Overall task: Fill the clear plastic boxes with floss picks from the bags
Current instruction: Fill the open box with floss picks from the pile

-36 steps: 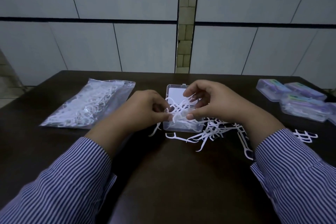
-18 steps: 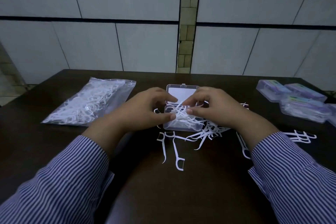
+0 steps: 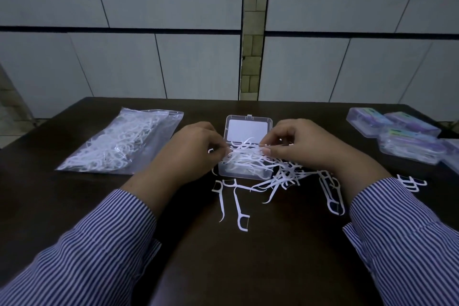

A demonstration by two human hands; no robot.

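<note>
An open clear plastic box [image 3: 248,127] lies at the middle of the dark table, its lid flat behind it. A tangled bunch of white floss picks [image 3: 244,158] sits in and over the box. My left hand [image 3: 192,150] pinches the bunch at its left end. My right hand [image 3: 301,145] pinches it at the right end, fingers curled over the box. More loose floss picks [image 3: 283,177] spill to the right of the box, and two single picks [image 3: 231,202] lie in front of it. A clear bag of floss picks [image 3: 119,143] lies at the left.
Several closed clear boxes with purple labels [image 3: 400,136] are grouped at the table's right edge. A few picks [image 3: 411,181] lie near my right sleeve, others [image 3: 332,194] by my right wrist. A tiled wall stands behind the table.
Both hands lowered the bunch of picks from above the box down into it. Two picks dropped onto the table in front of the box.
</note>
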